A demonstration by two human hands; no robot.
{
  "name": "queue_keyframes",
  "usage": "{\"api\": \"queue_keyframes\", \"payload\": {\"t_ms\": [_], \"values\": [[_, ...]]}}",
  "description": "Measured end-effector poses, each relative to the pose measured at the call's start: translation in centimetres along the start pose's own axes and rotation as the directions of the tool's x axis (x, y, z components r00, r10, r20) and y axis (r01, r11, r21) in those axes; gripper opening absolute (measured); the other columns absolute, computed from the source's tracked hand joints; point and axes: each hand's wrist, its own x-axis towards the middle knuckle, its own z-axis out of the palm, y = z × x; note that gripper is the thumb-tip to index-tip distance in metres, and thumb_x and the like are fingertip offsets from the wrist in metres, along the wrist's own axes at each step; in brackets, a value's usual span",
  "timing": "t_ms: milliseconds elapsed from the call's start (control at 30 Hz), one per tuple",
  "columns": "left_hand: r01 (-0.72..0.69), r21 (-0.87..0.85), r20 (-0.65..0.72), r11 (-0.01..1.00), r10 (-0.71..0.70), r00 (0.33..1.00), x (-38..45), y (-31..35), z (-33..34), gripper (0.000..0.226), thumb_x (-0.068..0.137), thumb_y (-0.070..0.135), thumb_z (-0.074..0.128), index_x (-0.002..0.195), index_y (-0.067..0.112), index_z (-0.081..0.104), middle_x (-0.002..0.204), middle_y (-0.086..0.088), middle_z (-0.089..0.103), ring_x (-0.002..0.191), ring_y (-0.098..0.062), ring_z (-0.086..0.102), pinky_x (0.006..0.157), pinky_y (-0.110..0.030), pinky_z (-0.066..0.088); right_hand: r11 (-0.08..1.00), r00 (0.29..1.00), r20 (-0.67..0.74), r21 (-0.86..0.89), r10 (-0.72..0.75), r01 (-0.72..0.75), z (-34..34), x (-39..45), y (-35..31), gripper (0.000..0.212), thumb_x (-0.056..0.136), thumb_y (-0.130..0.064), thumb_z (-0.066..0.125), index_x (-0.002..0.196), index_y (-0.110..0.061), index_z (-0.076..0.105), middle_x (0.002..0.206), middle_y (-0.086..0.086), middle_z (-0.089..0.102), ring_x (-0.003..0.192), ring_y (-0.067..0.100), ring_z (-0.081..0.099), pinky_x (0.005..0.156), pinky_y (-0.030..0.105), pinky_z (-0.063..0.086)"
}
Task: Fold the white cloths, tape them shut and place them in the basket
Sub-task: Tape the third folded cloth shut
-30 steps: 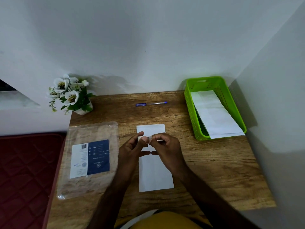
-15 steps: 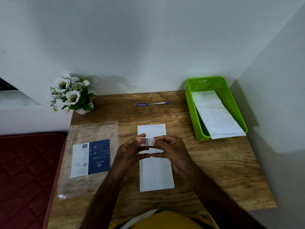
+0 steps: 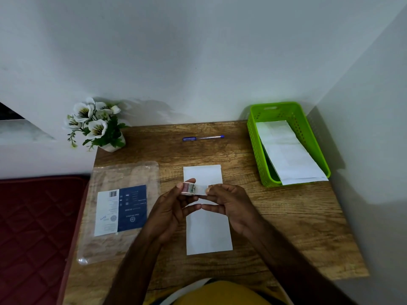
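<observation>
Since a second ago the hands have drawn apart, more tape strip (image 3: 201,190) now pulled out. Head view: left hand (image 3: 170,208) pinches the tape roll (image 3: 189,188), right hand (image 3: 229,202) pinches the strip's free end, both above the folded white cloth (image 3: 208,227) flat on the table (image 3: 286,216). Green basket (image 3: 253,137) at right holds other folded white cloths (image 3: 286,153), their near end sticking over the rim.

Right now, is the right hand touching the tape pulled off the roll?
Touching. The head view shows the right hand pinching the free end of the tape strip between thumb and forefinger, while the left hand holds the tape roll.
</observation>
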Motion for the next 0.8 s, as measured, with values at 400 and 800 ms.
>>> {"api": "queue_keyframes", "payload": {"t_ms": [400,800], "values": [[-0.008,0.058,0.003,0.998,0.008,1.0,0.4,0.1,-0.5,0.04,0.097,0.038,0.057,0.127,0.015,0.072,0.127,-0.015,0.071,0.11,-0.025,0.072,0.085,-0.039,0.063,1.0,1.0,-0.006,-0.012,-0.017,0.017,0.1,-0.5,-0.1,0.017,0.094,-0.015,0.072,0.106,-0.002,0.072,0.107,0.009,0.079,0.098,0.023,0.077,0.081,0.047,0.064],[-0.09,0.16,-0.083,0.983,0.104,0.991,0.7,-0.1,0.1,0.044,0.084,0.04,0.067,0.121,0.016,0.071,0.113,-0.009,0.075,0.108,-0.027,0.073,0.082,-0.037,0.063,0.988,0.99,-0.096,-0.122,-0.103,0.091,1.1,-0.5,-0.1,0.006,0.092,-0.015,0.074,0.087,-0.012,0.076,0.087,-0.003,0.08,0.087,0.017,0.079,0.063,0.031,0.063]]}}
